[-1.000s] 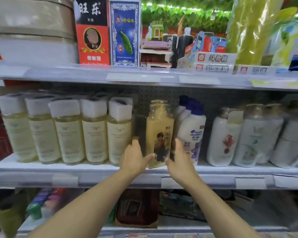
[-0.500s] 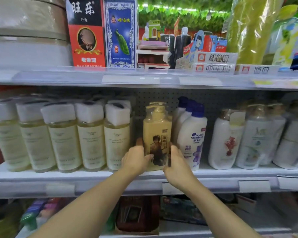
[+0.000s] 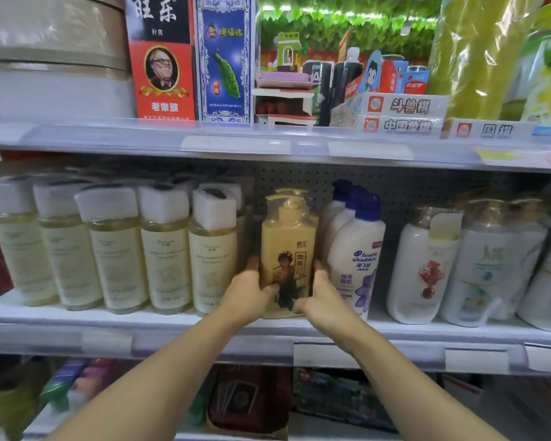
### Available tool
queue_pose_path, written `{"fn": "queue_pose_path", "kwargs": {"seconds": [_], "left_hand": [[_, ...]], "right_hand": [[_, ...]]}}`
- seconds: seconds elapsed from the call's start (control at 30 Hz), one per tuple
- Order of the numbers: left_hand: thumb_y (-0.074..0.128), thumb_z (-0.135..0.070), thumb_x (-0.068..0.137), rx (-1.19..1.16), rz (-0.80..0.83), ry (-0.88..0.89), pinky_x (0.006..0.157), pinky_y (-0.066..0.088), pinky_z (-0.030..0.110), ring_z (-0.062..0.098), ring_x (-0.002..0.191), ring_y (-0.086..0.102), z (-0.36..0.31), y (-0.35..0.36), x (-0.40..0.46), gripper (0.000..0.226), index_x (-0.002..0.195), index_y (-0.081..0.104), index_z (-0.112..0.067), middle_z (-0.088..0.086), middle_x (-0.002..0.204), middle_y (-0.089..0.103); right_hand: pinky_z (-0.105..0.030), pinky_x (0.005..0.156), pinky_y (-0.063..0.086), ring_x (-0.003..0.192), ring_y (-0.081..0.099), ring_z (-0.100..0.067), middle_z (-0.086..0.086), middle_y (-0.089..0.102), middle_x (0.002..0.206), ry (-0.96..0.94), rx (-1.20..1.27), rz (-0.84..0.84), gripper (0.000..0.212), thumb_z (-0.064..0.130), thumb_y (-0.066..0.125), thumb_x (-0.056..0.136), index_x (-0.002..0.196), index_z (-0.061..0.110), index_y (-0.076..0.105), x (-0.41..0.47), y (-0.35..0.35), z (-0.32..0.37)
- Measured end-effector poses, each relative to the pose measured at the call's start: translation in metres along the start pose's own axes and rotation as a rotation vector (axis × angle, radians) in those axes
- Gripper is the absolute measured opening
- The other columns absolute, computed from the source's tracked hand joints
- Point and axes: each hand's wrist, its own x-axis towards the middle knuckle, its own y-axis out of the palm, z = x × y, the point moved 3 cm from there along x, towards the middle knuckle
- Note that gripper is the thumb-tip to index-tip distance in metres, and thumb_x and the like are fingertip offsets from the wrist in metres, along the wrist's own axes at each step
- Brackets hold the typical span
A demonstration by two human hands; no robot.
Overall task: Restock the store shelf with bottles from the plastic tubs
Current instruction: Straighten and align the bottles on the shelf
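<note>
A yellow pump bottle [image 3: 287, 246] with a figure on its label stands upright on the middle shelf [image 3: 178, 319], between pale bottles and white shampoo bottles. My left hand [image 3: 247, 292] grips its lower left side, thumb on the front. My right hand [image 3: 320, 297] grips its lower right side the same way. A second yellow pump top shows just behind it. No plastic tub is in view.
Several pale yellow bottles with white caps [image 3: 166, 246] fill the shelf's left part. White blue-capped shampoo bottles [image 3: 353, 253] stand just right of the yellow bottle, then white pump bottles [image 3: 423, 268]. The upper shelf [image 3: 236, 143] carries boxes. A lower shelf holds dark packages [image 3: 248, 399].
Both hands have closed in from the bottle's front onto its sides, thumbs now on the label. The bottle stands a little nearer the shelf's front edge. My view has shifted slightly.
</note>
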Motion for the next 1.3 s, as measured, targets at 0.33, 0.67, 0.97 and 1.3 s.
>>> {"fn": "queue_pose_path", "kwargs": {"seconds": [0.33,0.67,0.97,1.3], "left_hand": [[0.059,-0.022,0.092,0.068,-0.030,-0.012,0.092,0.051,0.033,0.019,0.111,0.059,-0.005,0.001,-0.008,0.039,0.127,0.041,-0.018,0.002,0.117,0.061],[0.061,-0.033,0.090,0.311,-0.216,-0.021,0.076,0.054,0.037,0.020,0.084,0.062,-0.040,-0.016,-0.009,0.020,0.095,0.049,-0.019,0.001,0.090,0.061],[0.060,-0.029,0.092,0.344,-0.123,-0.092,0.077,0.053,0.031,0.017,0.086,0.061,-0.033,-0.014,-0.008,0.014,0.095,0.051,-0.019,0.000,0.092,0.060],[0.059,-0.025,0.093,0.336,-0.142,-0.065,0.072,0.045,0.028,0.017,0.089,0.056,-0.034,-0.018,-0.007,0.033,0.121,0.045,-0.016,0.000,0.099,0.055]], "right_hand": [[-0.037,0.108,0.040,0.131,0.041,-0.018,-0.001,0.038,0.144,-0.128,-0.127,-0.096,0.080,0.009,0.064,0.085,0.147,0.020,0.016,-0.010,-0.005,0.010],[-0.015,0.053,0.041,0.073,0.055,-0.006,-0.001,0.056,0.096,-0.187,-0.219,-0.150,0.039,0.020,0.062,0.090,0.122,0.015,0.040,0.001,-0.044,0.070],[-0.027,0.086,0.040,0.098,0.053,-0.014,-0.002,0.057,0.109,-0.073,-0.244,0.134,0.021,0.019,0.064,0.088,0.096,0.025,0.045,0.021,-0.046,0.074],[-0.026,0.082,0.043,0.100,0.053,-0.015,-0.004,0.054,0.116,-0.103,-0.263,0.108,0.047,0.009,0.064,0.086,0.124,0.020,0.038,0.032,-0.043,0.064]]}}
